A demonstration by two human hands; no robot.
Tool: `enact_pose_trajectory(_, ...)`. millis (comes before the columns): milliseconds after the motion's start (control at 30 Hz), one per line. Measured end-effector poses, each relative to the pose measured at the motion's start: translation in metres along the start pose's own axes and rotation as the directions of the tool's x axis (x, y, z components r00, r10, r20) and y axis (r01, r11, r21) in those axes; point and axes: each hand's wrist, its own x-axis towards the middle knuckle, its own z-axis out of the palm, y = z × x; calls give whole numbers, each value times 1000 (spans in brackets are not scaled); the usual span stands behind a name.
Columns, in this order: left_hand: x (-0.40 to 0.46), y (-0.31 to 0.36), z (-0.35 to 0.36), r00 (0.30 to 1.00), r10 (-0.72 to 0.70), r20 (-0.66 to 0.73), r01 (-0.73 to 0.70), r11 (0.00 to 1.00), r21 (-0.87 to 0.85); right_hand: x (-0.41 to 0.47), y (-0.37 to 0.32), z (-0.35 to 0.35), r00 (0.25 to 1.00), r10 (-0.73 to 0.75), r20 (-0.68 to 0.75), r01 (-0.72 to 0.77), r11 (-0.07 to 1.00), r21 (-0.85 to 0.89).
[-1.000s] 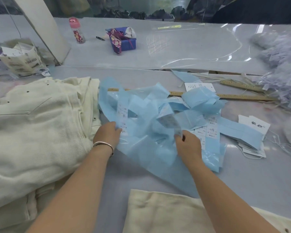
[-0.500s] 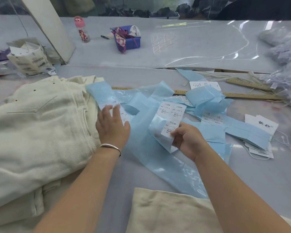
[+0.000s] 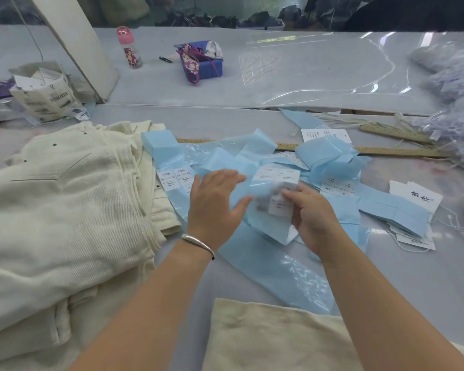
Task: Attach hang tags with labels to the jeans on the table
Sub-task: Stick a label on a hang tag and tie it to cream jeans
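Pinching a label strip [image 3: 279, 199], right hand [image 3: 312, 218]; left hand [image 3: 214, 207] spread beside cream jeans [image 3: 65, 210].

Person, two forearms and hands in view, entering from the near edge of the frame.
Left hand [image 3: 214, 207]: bare, no glove, no ring visible.
Left wrist: one slim silver bangle [image 3: 198, 244], smooth, open-cuff form, plain, no stones or engraving discernible.
Right hand [image 3: 312, 218]: bare; wrist unadorned.
Both forearms bare to the frame edge; sleeves out of view.
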Motion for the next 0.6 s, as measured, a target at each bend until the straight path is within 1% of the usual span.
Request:
enact_pose_trajectory(33, -2, -8, 1, 998, -57, -8, 57, 998, 17, 4, -1, -7, 989, -54, -136, 41, 995, -92)
enact_pose_trajectory(67, -4, -16, 2, 993, -114, 29, 113, 993, 42, 8, -1, -16, 947, -129, -294, 71, 977, -203)
enact_pose_trajectory(100, -7, -25, 5, 980, -156, 124, 144, 984, 101, 13, -3, -27, 879, -209, -428, 81, 951, -298)
enact_pose_trajectory(133, -11, -32, 8, 949, -174, 264, 122, 972, 201, 16, -4, -37, 819, -259, -512, 62, 927, -369)
enact_pose_trajectory(167, -16, -39, 13, 894, -190, 407, 65, 952, 301, 19, -4, -45, 791, -266, -551, 17, 909, -416)
enact_pose_trajectory(200, -21, -43, 18, 832, -214, 512, 18, 932, 361, 22, -2, -50, 786, -263, -560, -52, 874, -483)
enact_pose_trajectory(233, -25, -47, 22, 790, -242, 564, 14, 926, 378, 22, 1, -51, 786, -299, -541, -133, 773, -620)
enact_pose_trajectory(267, -29, -49, 26, 781, -265, 565, 46, 927, 372, 20, 5, -46, 784, -391, -483, -174, 608, -774)
enact_pose_trajectory(300, -31, -50, 28, 796, -277, 538, 82, 930, 358, 18, 10, -39, 773, -516, -369, -137, 432, -892)
enact_pose_trajectory(333, -31, -51, 29, 819, -275, 504, 93, 930, 356, 16, 16, -28, 751, -623, -217, -33, 293, -956)
enact_pose_trajectory(367, -31, -50, 29, 838, -274, 473, 94, 925, 369, 15, 22, -15, 734, -676, -61, 100, 197, -975)
enact_pose_trajectory(400, -32, -49, 28, 851, -279, 445, 91, 913, 397, 14, 28, -2, 727, -680, 89, 232, 122, -965)
enact_pose_trajectory(433, -31, -49, 27, 861, -289, 418, 93, 899, 429, 16, 35, 11, 741, -633, 225, 342, 67, -937)
enact_pose_trajectory(500, -32, -51, 23, 871, -324, 369, 116, 866, 486, 25, 47, 37, 787, -438, 435, 470, -31, -882)
enact_pose_trajectory(533, -32, -54, 20, 870, -347, 351, 136, 852, 506, 32, 52, 47, 802, -338, 492, 494, -87, -865)
enact_pose_trajectory(600, -33, -60, 14, 867, -392, 306, 184, 824, 535, 49, 58, 62, 837, -189, 514, 490, -161, -856)
